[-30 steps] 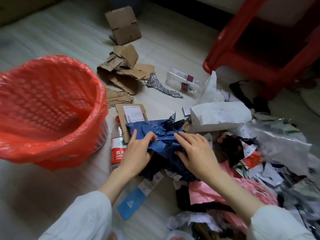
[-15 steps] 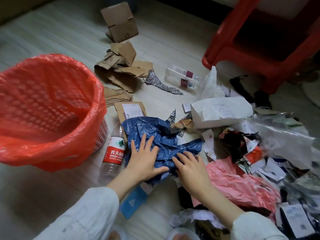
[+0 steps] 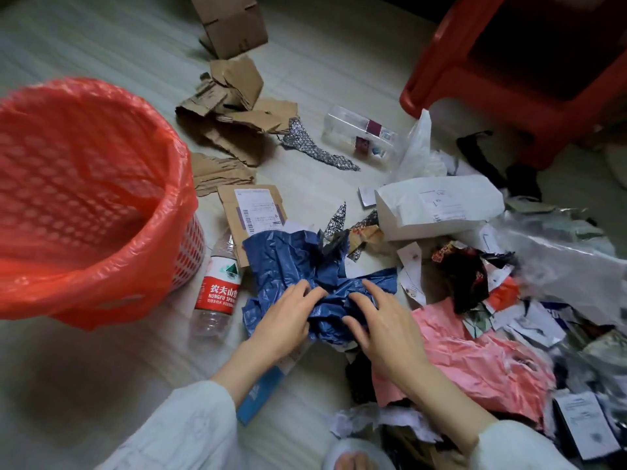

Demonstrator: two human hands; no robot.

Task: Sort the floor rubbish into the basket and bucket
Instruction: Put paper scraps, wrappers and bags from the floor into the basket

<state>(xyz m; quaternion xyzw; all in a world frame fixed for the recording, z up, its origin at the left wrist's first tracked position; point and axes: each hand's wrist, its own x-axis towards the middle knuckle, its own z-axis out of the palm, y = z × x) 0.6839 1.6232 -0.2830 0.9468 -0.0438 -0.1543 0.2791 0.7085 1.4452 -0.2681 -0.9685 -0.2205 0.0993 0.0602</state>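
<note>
A crumpled blue plastic bag [image 3: 288, 262] lies on the floor among the rubbish. My left hand [image 3: 285, 320] grips its near left part with curled fingers. My right hand [image 3: 383, 320] bunches the bag's near right part, fingers bent into the folds. A basket lined with a red bag [image 3: 101, 266] stands at the left, its mouth open. A plastic water bottle with a red label [image 3: 219, 290] lies between the basket and the blue bag. No bucket is in view.
Torn cardboard [image 3: 234, 113] and a folded box [image 3: 234, 25] lie further out. A clear plastic box [image 3: 359, 134], a white parcel bag [image 3: 437, 205], pink paper [image 3: 475, 361] and several wrappers spread to the right. A red plastic stool [image 3: 509, 72] stands at the top right.
Both hands pressed flat on the blue bag half a second ago; now their fingers have curled and gathered it toward the middle. The view has shifted slightly.
</note>
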